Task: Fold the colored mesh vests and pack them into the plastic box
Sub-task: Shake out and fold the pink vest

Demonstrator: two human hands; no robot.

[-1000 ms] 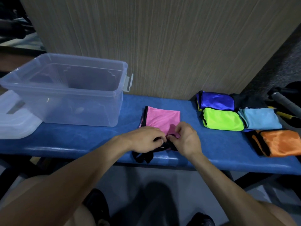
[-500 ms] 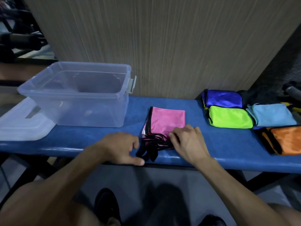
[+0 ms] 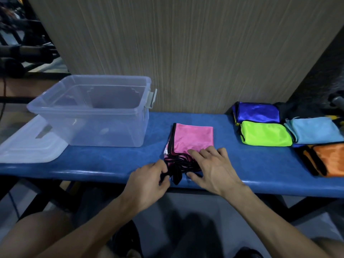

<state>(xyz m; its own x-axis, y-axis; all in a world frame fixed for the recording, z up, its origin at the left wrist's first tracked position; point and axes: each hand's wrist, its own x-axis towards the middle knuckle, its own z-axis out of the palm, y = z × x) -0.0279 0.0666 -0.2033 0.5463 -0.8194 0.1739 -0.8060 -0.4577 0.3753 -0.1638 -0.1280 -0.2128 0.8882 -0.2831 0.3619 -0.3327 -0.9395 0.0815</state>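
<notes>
Pink mesh vest [image 3: 193,138] lay folded flat on the blue desk [image 3: 111,161], just ahead of both hands. Its black-trimmed straps [image 3: 178,164] were bunched at the near edge, between the two hands.

Right hand [image 3: 212,168]: fingers spread and mostly straight, resting flat on the near right corner of the pink vest and pressing it down; palm over the desk edge. Nothing gripped.

Left hand [image 3: 149,181]: fingers curled at the left end of the strap bunch, pinching the black straps at the desk's near edge. Fingertips partly hidden by the fabric.

Clear plastic box [image 3: 89,112] stood on the desk ahead and to the left of the left hand, well apart from it, with no vest seen inside. Its lid [image 3: 28,146] lay flat just left of the box.

Well to the right of the right hand, folded vests were grouped on the desk: blue vest [image 3: 256,112] at the far side, lime green vest [image 3: 266,135] just in front of it, light blue vest [image 3: 314,131] beside the green one, orange vest [image 3: 329,159] nearest the desk's front, partly cut off by the frame edge. A dark item behind the light blue vest could not be made out.
</notes>
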